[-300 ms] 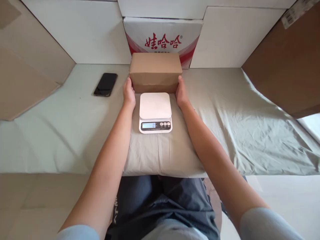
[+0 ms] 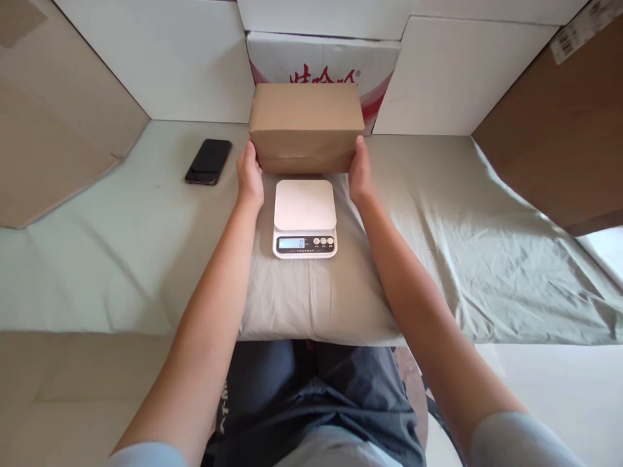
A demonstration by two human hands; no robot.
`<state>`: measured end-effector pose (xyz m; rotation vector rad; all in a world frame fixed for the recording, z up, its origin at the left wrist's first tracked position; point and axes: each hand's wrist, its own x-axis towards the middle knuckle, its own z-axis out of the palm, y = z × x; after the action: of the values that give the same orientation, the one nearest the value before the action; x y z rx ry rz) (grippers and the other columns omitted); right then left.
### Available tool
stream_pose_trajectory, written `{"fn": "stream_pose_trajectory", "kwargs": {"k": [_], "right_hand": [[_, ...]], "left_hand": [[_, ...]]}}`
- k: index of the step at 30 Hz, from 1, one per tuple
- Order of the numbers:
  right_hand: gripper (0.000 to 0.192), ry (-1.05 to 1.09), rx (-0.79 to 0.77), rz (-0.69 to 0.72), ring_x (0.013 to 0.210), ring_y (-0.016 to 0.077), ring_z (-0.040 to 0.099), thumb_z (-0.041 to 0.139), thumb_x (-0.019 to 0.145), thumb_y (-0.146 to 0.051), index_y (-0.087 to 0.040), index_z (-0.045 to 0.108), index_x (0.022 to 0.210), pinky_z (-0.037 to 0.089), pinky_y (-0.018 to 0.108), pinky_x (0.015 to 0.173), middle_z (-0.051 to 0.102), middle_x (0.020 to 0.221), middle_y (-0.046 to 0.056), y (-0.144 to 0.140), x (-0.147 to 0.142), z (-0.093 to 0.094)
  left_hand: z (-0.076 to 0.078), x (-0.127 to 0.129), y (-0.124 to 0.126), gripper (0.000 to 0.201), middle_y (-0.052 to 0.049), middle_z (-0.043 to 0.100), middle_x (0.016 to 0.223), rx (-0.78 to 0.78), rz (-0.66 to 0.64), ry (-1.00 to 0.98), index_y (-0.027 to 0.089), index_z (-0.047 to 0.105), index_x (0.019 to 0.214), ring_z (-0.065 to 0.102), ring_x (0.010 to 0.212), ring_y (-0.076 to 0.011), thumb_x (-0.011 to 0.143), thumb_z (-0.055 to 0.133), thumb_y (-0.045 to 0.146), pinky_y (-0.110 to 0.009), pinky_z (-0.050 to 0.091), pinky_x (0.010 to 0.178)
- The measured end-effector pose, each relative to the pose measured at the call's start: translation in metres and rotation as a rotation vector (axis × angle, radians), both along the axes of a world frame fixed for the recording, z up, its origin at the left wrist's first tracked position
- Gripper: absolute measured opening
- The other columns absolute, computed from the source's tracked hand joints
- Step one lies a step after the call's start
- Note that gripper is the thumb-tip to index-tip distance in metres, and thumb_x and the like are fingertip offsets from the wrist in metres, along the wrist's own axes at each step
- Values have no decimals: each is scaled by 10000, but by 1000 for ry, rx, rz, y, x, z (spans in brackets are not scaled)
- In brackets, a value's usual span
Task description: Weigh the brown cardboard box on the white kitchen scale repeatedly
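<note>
Grey-green cloth (image 2: 462, 259) covers the whole work surface, with white panels and brown cardboard sheets standing around it. Beyond the cloth, a white carton with red print (image 2: 379, 71) leans against the back wall. Just in front of it is a plain brown cardboard box (image 2: 305, 126), pressed between the left hand (image 2: 250, 175) and the right hand (image 2: 361, 174), one palm flat on each end. Close below the box sits a white kitchen scale (image 2: 304, 217), its platform bare. Off to the left lies a black phone (image 2: 208, 161).
</note>
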<state>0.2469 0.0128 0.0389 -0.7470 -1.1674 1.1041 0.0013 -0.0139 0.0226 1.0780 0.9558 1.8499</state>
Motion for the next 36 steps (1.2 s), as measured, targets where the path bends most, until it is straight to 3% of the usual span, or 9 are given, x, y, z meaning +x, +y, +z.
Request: {"fn": "stream_pose_trajectory", "kwargs": {"k": [3,7,10,13,17,21,28,36], "right_hand": [[869,-70,51,1,1619,230,322,546,724,-934,-375,558,1390,205,439,1422,628,1494,-87,-10,1,17],[828,-202,137,-42,1643,267,301,397,805,-942,-387,549,1401,317,504,1376,621,1470,-41,-31,3,46],[667,-231,205,-40,1625,276,347,437,861,-853,-432,567,1362,351,494,1356,622,1467,-42,-62,7,67],[536,-186,229,6,1579,278,423,540,903,-665,-417,564,1378,348,483,1354,599,1499,-42,-100,15,67],[576,-170,87,6,1516,315,488,572,878,-616,-425,527,1419,397,563,1311,618,1494,-16,-139,24,39],[558,-125,44,5,1498,323,498,600,863,-527,-422,550,1409,379,561,1316,609,1505,-5,-155,26,22],[659,-136,17,-14,1505,319,479,592,847,-543,-418,484,1485,389,552,1308,625,1499,3,-164,25,23],[669,-167,23,17,1524,305,461,571,862,-596,-423,471,1500,432,524,1280,612,1496,11,-168,20,16]], "left_hand": [[11,0,-5,602,-125,735,1288,35,13,-23,193,691,1075,534,1490,-310,881,620,758,-430,467,1210],[37,3,-22,608,-89,740,1296,73,19,1,214,698,1095,551,1474,-305,867,628,773,-452,452,1229],[59,6,-54,593,-53,758,1289,128,-15,36,231,716,1074,572,1449,-295,851,651,776,-458,440,1238],[67,11,-96,553,-37,756,1324,133,-68,91,254,729,1140,528,1497,-301,859,684,728,-470,404,1273],[48,13,-142,477,-37,753,1346,34,-83,92,316,766,1179,533,1500,-305,866,702,671,-469,432,1266],[23,14,-162,491,-53,730,1407,-29,-30,88,325,766,1214,575,1459,-304,882,670,674,-480,462,1232],[14,16,-172,522,-101,767,1329,-53,11,128,271,773,1189,636,1394,-307,906,625,685,-439,512,1178],[8,12,-169,500,-80,757,1353,-54,51,158,319,760,1237,632,1401,-310,942,576,678,-453,500,1189]]}}
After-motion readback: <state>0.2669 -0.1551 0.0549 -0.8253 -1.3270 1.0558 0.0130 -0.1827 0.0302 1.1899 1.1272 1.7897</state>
